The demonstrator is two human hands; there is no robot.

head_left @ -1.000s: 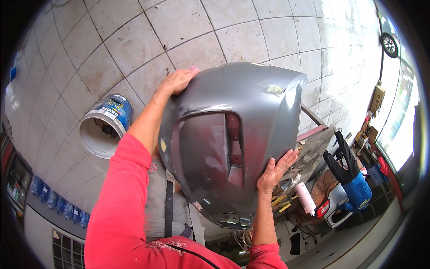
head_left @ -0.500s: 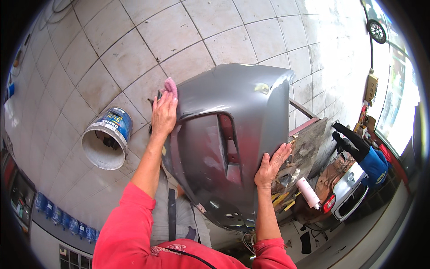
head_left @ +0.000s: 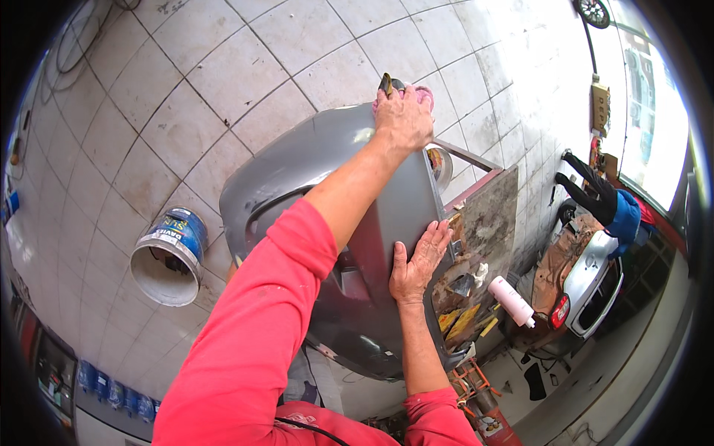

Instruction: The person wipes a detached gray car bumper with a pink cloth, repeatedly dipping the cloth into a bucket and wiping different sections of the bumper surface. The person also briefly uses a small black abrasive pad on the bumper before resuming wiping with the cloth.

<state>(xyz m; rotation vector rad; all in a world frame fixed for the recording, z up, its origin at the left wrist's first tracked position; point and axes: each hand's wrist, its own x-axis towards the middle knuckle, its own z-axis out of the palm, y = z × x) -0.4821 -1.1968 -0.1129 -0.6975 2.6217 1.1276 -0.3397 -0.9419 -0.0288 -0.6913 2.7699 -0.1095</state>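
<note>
Tiled floor (head_left: 245, 67), pale: seen beyond and to the left of the grey panel (head_left: 375, 223). The grey panel, curved, one, with a recessed opening (head_left: 349, 279) partly hidden: placed at the centre, touched by both hands; its support cannot be told. Stained board (head_left: 487, 212), one: set just beside the panel's right edge. Bucket (head_left: 178, 230), blue with a pale rim, one: stood left of the panel, apart from it. Right hand (head_left: 420, 264): palm laid flat on the panel's right side, fingers extended and only slightly parted, thumb spread away, nothing held. Left hand (head_left: 404, 123): placed at the panel's far right corner, fingers bent and gathered around a cloth, fingertips partly hidden. Pink bottle (head_left: 511, 299), one: lain to the right of the panel. Pink cloth (head_left: 425, 97), one: held by the left hand at that corner. Dark item (head_left: 386, 83), yellow-edged, kind not told: held beside the cloth. Handling, as judged: the panel is best steadied by the flat right palm, the cloth kept between fingers and finish, pressure kept light along the curve, and the dark item kept from scraping the corner.
</note>
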